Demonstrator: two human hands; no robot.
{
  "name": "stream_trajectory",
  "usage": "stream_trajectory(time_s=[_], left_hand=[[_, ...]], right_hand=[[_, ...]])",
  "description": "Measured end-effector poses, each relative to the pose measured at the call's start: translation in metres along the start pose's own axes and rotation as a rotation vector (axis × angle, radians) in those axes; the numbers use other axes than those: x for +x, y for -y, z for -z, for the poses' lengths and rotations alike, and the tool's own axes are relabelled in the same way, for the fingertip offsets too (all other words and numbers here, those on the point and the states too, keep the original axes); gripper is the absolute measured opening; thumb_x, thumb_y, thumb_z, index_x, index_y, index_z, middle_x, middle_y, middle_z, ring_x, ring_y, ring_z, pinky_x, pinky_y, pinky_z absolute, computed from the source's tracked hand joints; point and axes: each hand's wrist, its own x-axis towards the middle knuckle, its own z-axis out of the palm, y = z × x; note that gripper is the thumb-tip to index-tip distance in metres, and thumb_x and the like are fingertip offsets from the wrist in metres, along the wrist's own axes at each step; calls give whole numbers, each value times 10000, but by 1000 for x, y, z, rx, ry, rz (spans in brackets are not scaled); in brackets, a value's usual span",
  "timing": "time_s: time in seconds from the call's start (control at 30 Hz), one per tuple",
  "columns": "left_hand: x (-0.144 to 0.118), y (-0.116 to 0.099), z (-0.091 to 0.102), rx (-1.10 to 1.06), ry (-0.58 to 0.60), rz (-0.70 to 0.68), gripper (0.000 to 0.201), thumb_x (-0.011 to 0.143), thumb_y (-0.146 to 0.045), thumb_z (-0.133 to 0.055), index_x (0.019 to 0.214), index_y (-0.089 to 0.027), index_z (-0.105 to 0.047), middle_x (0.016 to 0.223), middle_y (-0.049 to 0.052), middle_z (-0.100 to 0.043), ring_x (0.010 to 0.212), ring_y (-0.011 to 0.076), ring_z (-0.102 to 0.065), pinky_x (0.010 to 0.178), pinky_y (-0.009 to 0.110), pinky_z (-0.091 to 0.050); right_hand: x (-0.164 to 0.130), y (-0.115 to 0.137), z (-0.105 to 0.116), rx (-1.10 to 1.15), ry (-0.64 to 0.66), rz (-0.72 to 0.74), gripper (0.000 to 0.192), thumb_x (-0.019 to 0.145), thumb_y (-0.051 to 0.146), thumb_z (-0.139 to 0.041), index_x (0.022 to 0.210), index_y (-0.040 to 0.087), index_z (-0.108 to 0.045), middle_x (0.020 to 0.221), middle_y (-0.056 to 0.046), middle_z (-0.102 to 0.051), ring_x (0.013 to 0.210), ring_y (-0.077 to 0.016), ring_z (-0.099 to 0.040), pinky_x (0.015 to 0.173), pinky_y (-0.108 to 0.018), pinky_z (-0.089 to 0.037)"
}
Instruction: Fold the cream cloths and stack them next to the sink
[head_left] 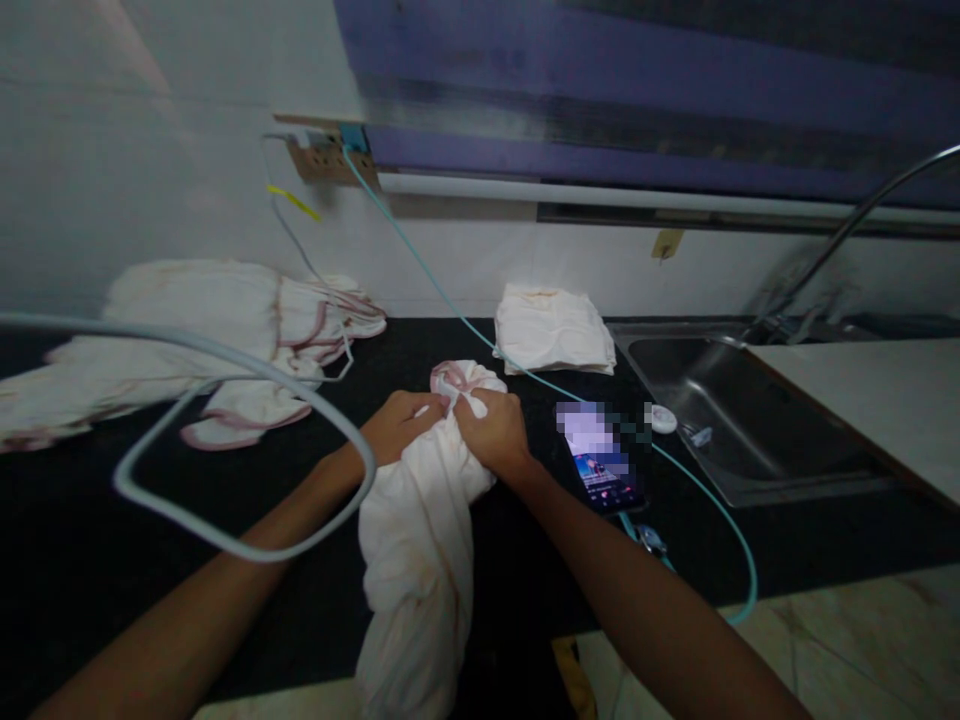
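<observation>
Both my hands grip a white cloth (420, 550) with a pink edge, bunched up near the middle of the black counter. My left hand (401, 425) is closed on the gathered part from the left. My right hand (495, 430) pinches the same gathers from the right, its knuckles close beside the left hand. Beyond the fingers a tuft of pink-edged fabric sticks up. The rest of the cloth hangs toward me over the counter's front edge, with brownish stains on it.
White pink-edged cloths (202, 320) are heaped at the left. A folded white stack (555, 330) lies by the wall. Right of my hands are a lit phone (600, 470), a teal cable (420, 260) and a steel sink (675, 370). A grey cable (225, 540) loops in front of my left arm.
</observation>
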Motion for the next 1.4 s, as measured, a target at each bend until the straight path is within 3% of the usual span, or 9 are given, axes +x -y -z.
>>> stream_trajectory(time_s=[0.3, 0.6, 1.0, 1.4], left_hand=[[1, 8, -3, -8, 19, -40, 513, 1007, -551, -470, 743, -142, -633, 699, -7, -607, 692, 141, -514, 653, 255, -372], [2, 7, -4, -13, 11, -48, 494, 1015, -493, -468, 690, -142, -591, 663, -21, -561, 665, 127, -495, 661, 260, -352], [2, 3, -3, 14, -3, -51, 501, 1023, -493, -451, 747, -133, -665, 705, 0, -638, 690, 144, -547, 672, 257, -380], [2, 8, -6, 77, -29, -104, 493, 1033, -467, -421, 734, -151, -654, 680, -11, -624, 669, 139, -558, 676, 265, -384]], right_hand=[[-2, -1, 0, 57, -4, -23, 277, 965, 359, -615, 773, 213, -750, 784, -60, -751, 705, -174, -653, 675, -261, -448], [-2, 1, 0, 4, 7, -32, 288, 942, 321, -626, 679, 210, -668, 754, -70, -749, 694, -164, -657, 651, -248, -411], [-2, 1, 3, -77, 12, 17, 293, 938, 288, -644, 661, 194, -634, 709, -64, -727, 657, -145, -623, 629, -255, -363], [-4, -3, 2, -98, 7, 21, 327, 952, 321, -628, 645, 208, -617, 674, -58, -707, 644, -159, -621, 609, -259, -360]])
